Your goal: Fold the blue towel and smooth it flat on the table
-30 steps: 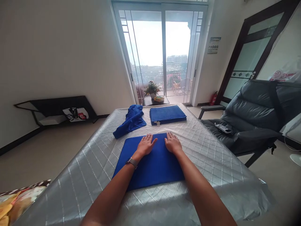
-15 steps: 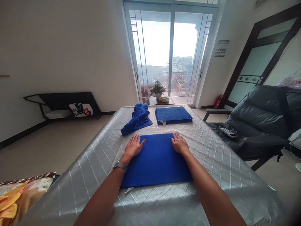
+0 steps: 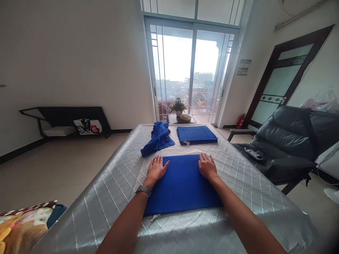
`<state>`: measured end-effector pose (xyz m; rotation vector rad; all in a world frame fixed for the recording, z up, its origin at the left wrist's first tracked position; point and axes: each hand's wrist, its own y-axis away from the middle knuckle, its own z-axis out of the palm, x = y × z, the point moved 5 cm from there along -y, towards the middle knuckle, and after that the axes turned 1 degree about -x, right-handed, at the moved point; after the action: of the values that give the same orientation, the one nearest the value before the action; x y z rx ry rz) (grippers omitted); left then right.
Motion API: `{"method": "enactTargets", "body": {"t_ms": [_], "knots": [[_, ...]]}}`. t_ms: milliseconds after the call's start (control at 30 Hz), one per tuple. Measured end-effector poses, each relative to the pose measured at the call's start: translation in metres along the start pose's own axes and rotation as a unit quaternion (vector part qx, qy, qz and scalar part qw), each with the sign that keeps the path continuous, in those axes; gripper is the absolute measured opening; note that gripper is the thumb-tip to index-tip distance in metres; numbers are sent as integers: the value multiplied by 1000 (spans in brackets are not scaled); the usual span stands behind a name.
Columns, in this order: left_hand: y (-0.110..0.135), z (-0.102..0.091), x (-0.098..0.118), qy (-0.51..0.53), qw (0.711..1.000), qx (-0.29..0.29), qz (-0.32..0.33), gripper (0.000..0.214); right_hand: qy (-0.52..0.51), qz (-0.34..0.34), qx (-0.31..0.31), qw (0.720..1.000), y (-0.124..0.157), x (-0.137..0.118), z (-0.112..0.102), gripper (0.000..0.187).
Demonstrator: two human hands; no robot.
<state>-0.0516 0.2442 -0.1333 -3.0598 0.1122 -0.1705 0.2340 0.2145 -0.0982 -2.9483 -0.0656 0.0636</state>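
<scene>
Left hand (image 3: 156,168) lies flat, fingers spread and released, palm pressed on the far left corner of the flat blue folded towel (image 3: 182,185) — half on the cloth, half on the silver cover beside it. A watch with a grey band (image 3: 143,190) sits on that wrist. Right hand (image 3: 207,166) mirrors it on the far right corner, open and flat too, grasping nothing, just pressing down on the cloth. The towel lies square in the middle of the silver quilted tabletop (image 3: 106,190), its near edge well back from the table's near rim, a small white tag poking out at the near left corner.

Further out, beyond the hands — a crumpled blue cloth (image 3: 158,138) on the left and a second neatly folded blue towel (image 3: 196,135) on the right, just beside each other, apart from the one under the hands. Off to the right of the table stands a dark leather recliner chair (image 3: 288,141) with a remote control (image 3: 254,153) on its seat. At the far end, a small potted plant (image 3: 178,106) before the glass sliding doors (image 3: 193,70).
</scene>
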Motion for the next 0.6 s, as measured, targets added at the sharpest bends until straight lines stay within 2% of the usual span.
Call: {"method": "enactTargets", "body": {"t_ms": [100,267,400,600], "knots": [[-1,2,-1,5,1000,4,1,88,-22,-3,-33,999,21,-6,-5,59],[-5,7,-3,15,1000,24,13,86,-60,-11,-103,993,52,-7,-1,65],[-6,9,-6,4,1000,22,13,88,-75,-6,-103,992,62,-4,2,65],[-3,5,-6,0,1000,24,9,86,-111,-1,-87,990,63,-4,3,64]]}}
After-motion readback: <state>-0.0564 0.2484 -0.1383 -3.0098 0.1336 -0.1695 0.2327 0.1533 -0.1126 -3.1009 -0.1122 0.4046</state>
